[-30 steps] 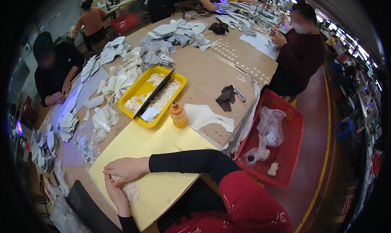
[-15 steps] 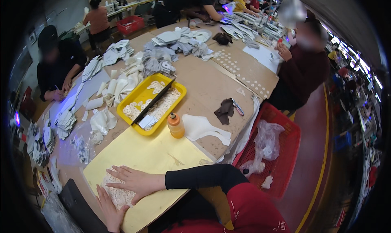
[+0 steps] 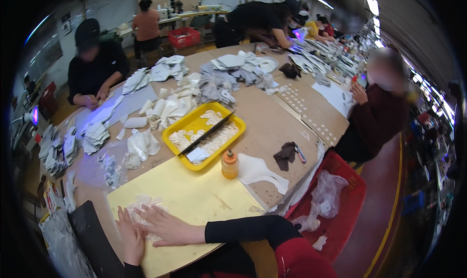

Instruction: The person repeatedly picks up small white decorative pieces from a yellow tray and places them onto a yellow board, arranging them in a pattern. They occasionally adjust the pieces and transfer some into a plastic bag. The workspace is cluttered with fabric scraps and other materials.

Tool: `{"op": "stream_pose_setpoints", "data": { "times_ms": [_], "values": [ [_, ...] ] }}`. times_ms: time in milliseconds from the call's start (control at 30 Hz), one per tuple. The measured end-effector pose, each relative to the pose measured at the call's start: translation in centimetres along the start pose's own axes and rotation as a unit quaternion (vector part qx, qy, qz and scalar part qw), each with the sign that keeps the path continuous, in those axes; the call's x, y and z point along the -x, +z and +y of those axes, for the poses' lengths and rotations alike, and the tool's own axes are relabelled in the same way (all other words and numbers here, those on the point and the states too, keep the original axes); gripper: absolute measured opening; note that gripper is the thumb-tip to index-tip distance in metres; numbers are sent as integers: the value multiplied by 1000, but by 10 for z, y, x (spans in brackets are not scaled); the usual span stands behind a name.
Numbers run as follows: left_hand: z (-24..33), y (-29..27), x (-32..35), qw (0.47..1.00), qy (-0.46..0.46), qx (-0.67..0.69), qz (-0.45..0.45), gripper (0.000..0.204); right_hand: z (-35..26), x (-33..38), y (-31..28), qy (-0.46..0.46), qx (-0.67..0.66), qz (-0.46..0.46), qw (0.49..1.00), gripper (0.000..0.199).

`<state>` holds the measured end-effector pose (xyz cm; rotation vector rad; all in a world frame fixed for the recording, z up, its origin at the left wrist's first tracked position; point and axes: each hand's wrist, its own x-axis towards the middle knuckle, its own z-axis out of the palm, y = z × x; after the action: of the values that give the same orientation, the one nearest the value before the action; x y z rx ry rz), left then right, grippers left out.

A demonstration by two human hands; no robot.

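Observation:
A layer of small cream pieces with tiny reddish marks [image 3: 146, 201] lies on a yellow sheet [image 3: 194, 195] at the near left of the table. My right hand [image 3: 168, 227] rests flat over the lower part of it, fingers stretched out to the left. Along the layer's left edge lies my left hand [image 3: 130, 236], its fingers extended and close to the right fingertips. Neither hand grips anything. The right palm hides part of the pieces. Beyond the sheet, a yellow tray [image 3: 235, 137] holds more such pieces, with a dark bar [image 3: 206, 133] across it.
An orange-capped bottle [image 3: 229, 165] stands by the tray, beside a white flat cutout [image 3: 260, 173]. A dark cloth [image 3: 285, 156] lies farther right. A red crate [image 3: 352, 200] stands at the table's right side. Grey and white stacks [image 3: 243, 66] cover the far side; co-workers sit around.
My right hand has slid nearer to my left hand, uncovering the far part of the pieces. The whole view has shifted, so the table appears farther right.

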<state>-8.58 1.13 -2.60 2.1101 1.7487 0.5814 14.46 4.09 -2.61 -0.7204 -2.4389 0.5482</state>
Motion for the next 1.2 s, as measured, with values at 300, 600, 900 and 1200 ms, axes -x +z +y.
{"op": "stream_pose_setpoints", "data": {
  "times_ms": [300, 600, 900, 1200],
  "values": [
    [29, 1, 23, 992, -55, -106, -39, 112, 18, -16, -7, 98, 73, 20, 992, 90],
    [25, 2, -33, 997, 25, -65, -22, 114, 43, -24, -40, 116, 70, -3, 991, 90],
    [10, 16, -55, 996, 2, 20, 91, 85, 60, -31, -43, 97, -6, 16, 995, 73],
    [28, 31, -72, 983, 60, 118, 128, 57, 76, -51, -39, 29, -86, -67, 994, 65]
  ]
}}
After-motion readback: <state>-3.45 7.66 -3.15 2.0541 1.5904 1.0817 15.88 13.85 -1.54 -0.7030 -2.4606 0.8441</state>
